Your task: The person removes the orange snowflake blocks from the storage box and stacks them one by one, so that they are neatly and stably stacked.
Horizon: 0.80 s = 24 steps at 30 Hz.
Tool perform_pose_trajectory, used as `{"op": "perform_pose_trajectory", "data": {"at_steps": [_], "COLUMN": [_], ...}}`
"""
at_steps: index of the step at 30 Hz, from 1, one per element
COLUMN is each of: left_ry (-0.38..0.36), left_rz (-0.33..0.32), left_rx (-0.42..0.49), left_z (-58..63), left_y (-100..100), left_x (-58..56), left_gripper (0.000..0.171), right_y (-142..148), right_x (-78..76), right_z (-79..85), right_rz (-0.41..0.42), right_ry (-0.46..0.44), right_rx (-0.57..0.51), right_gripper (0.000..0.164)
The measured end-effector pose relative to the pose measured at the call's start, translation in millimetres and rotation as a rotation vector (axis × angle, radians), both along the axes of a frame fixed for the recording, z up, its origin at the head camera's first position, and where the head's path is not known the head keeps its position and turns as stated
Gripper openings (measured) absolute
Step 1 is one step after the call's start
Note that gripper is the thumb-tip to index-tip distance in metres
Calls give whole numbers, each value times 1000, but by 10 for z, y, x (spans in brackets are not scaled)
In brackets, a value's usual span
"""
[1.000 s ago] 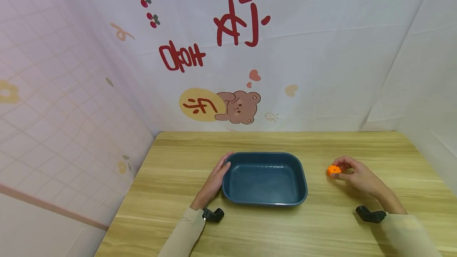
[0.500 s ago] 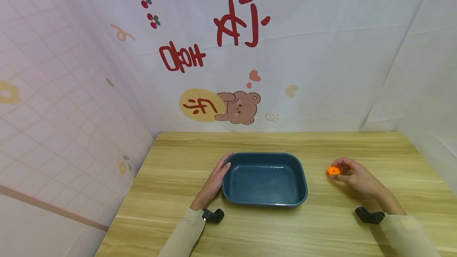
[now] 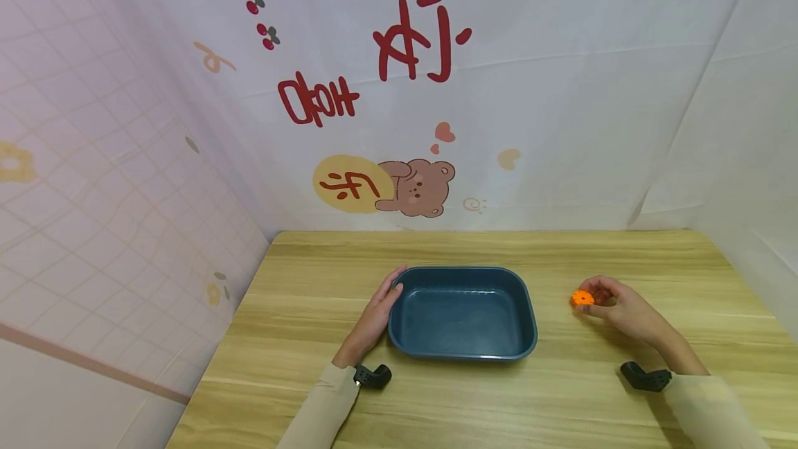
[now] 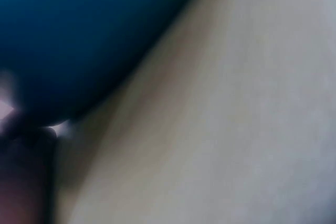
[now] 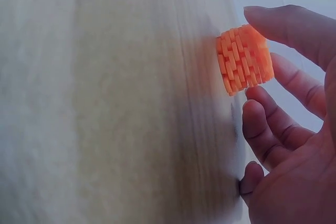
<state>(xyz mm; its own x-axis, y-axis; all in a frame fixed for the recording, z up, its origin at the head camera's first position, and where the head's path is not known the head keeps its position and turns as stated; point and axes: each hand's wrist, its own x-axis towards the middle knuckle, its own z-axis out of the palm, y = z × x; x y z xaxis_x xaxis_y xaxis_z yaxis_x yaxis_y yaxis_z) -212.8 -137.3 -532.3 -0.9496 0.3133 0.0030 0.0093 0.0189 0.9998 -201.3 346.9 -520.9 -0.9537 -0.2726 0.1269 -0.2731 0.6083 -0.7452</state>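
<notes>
In the head view, a dark blue rectangular basin (image 3: 461, 352) with rounded corners stands at the middle of the table; nothing lies inside. My left hand (image 3: 375, 312) rests along its left wall, fingers fairly straight, with the thumb tip at the rim. The left wrist view is blurred and shows part of the basin wall (image 4: 89, 30). To the basin's right, my right hand (image 3: 630, 307) pinches a small orange notched cylinder (image 3: 582, 298) between thumb and fingers. The right wrist view shows brick-like ridges on the cylinder's side (image 5: 241, 59). Whether it touches the table cannot be told.
The wood-grain table (image 3: 486, 407) ends against a white printed cloth backdrop (image 3: 561, 158) at the back. A grid-patterned cloth (image 3: 125, 158) hangs on the left. Dark camera mounts (image 3: 373, 376) sit on both wrists.
The orange cylinder tilts slightly between the right fingers compared with one second ago. The right wrist has shifted a tiny bit left. The left hand and basin stay put.
</notes>
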Motion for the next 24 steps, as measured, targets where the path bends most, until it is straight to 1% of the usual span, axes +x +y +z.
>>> {"op": "perform_pose_trajectory", "data": {"at_steps": [18,24], "left_ry": [3,2], "left_rz": [0,1], "left_rx": [7,1], "left_z": [-10,-9], "left_y": [22,24], "left_x": [-14,-24], "left_gripper": [56,57], "right_y": [13,14], "right_x": [-15,-2], "right_z": [-20,8], "right_rz": [8,-7], "right_ry": [8,-28], "right_rx": [-17,-19], "right_gripper": [28,33]}}
